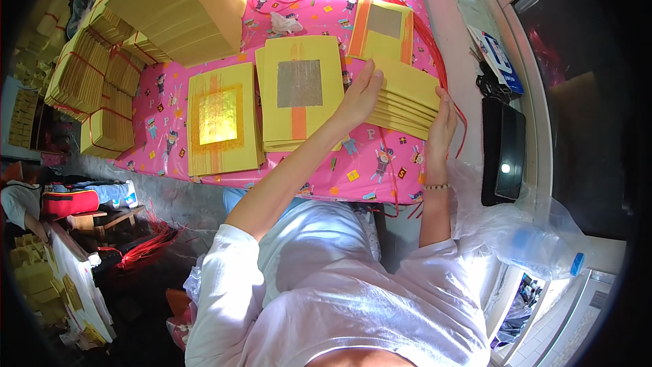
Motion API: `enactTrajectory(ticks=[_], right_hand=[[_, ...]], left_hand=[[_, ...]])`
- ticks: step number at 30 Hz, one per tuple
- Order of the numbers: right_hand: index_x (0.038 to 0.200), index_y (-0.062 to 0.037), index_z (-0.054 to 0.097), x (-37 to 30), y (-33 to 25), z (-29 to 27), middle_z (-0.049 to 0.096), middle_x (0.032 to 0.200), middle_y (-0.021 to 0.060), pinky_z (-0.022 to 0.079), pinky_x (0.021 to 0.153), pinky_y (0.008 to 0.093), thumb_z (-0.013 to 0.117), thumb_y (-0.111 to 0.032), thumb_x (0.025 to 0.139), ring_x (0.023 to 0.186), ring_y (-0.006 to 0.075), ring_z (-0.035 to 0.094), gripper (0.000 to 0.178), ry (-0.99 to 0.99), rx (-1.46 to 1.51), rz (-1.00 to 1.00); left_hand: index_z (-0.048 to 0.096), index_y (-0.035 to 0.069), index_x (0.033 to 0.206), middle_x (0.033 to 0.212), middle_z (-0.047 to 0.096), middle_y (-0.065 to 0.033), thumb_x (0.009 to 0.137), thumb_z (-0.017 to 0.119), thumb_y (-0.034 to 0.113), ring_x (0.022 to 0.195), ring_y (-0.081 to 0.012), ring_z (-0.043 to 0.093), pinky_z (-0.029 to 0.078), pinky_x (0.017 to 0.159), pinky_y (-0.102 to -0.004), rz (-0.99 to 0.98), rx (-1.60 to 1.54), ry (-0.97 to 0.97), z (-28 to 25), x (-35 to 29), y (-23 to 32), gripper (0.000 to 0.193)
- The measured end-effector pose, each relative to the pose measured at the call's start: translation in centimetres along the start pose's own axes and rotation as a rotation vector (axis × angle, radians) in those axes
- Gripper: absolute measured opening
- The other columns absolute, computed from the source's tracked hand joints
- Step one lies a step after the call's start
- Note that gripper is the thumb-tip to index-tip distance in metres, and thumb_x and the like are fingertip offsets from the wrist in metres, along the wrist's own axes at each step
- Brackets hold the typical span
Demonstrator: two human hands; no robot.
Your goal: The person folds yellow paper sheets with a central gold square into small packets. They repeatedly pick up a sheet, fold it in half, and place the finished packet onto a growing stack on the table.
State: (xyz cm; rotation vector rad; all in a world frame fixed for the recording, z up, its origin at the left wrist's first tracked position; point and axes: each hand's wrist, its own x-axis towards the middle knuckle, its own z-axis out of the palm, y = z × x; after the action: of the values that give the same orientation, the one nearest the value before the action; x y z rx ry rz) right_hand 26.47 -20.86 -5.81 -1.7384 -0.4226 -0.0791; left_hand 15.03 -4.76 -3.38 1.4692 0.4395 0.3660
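Holding a fanned sheaf of yellow paper (405, 103) by opposite edges, with left hand (362, 97) and right hand (442, 126) partly curled, above the right side of the worktop (329, 180). To keep edges even, press lightly from both sides and avoid bending corners. Noting single letters on the pink cover (146, 139), bold print on a blue-and-white packet (498, 61), and no legible brand.

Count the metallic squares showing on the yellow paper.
3: a gold square at left, a silver square in the middle, another silver square at back right. More may be hidden underneath.
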Motion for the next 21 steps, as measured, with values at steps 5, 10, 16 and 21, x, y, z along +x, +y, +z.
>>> enactTrajectory(ticks=[5,10,16,21], right_hand=[[0.114,0.0036,0.059,-0.3,0.5,0.0,0.062,0.117,0.0121,0.040,0.097,0.0305,0.043,-0.018,0.100,0.110,0.0176,0.055,0.031,-0.018,0.059,-0.007],[0.118,0.0021,0.058,-0.2,0.3,-0.3,0.060,0.117,0.0110,0.038,0.098,0.0292,0.043,-0.022,0.100,0.111,0.0168,0.053,0.033,-0.007,0.068,0.028],[0.126,0.0047,0.051,0.1,-1.0,0.0,0.056,0.125,0.0157,0.038,0.099,0.0312,0.043,-0.023,0.100,0.116,0.0215,0.052,0.039,0.085,0.104,0.013],[0.128,0.0041,0.047,-2.7,-4.2,-0.5,0.050,0.131,0.0177,0.038,0.099,0.0356,0.049,-0.015,0.096,0.121,0.0265,0.047,0.037,0.238,-0.276,-0.401]], left_hand=[[0.011,0.002,0.149,0.155,0.015,-0.0146,0.100,0.033,0.044,0.144,-0.0236,0.011,0.012,0.115,-0.0316,0.028,0.057,-0.028,0.2,-0.5,-0.3,0.068],[0.014,-0.001,0.148,0.153,0.021,-0.0191,0.100,0.034,0.042,0.143,-0.0271,0.017,0.015,0.115,-0.0319,0.041,0.041,-0.028,-0.6,-0.5,0.3,0.067],[0.036,0.002,0.140,0.136,0.047,-0.0204,0.097,0.044,0.035,0.126,-0.0315,0.046,0.038,0.101,-0.0358,0.217,0.204,0.063,-3.4,-0.7,0.2,0.055],[0.055,0.005,0.123,0.112,0.062,-0.0160,0.087,0.060,0.018,0.104,-0.0307,0.060,0.048,0.087,-0.0392,0.328,0.514,0.045,-8.2,-5.0,1.9,0.038]])
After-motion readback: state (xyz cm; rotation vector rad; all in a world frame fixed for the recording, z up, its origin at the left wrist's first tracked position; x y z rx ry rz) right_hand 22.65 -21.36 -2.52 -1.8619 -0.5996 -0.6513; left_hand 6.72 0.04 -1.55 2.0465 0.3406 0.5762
